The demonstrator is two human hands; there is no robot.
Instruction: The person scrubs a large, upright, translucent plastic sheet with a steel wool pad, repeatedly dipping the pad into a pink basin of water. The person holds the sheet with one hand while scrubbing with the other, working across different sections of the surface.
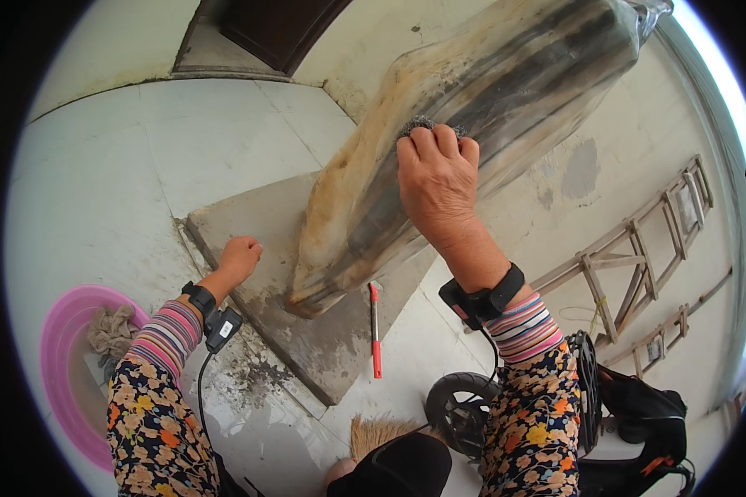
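Observation:
My right hand [438,171] grips a grey metal scouring pad [432,124] and presses it to a tall, glossy column [510,105] with tan and dark streaks. Whether the column is stone or wood, I cannot tell. Its foot stands on a wet-stained grey slab [261,205]. Over the slab's left edge hovers my left hand [240,258], fingers curled in, apart from the column; nothing shows in it. A slim tool with red ends and a metal shaft [375,329] lies across the slab's right edge.
At left, a pink basin [53,348] holds cloudy water and a rag [110,329]. A straw broom [382,432] lies near my knee. To the right are a black-wheeled vehicle [463,404] and a wooden ladder [634,242] by the wall. A dark door [280,31] stands behind.

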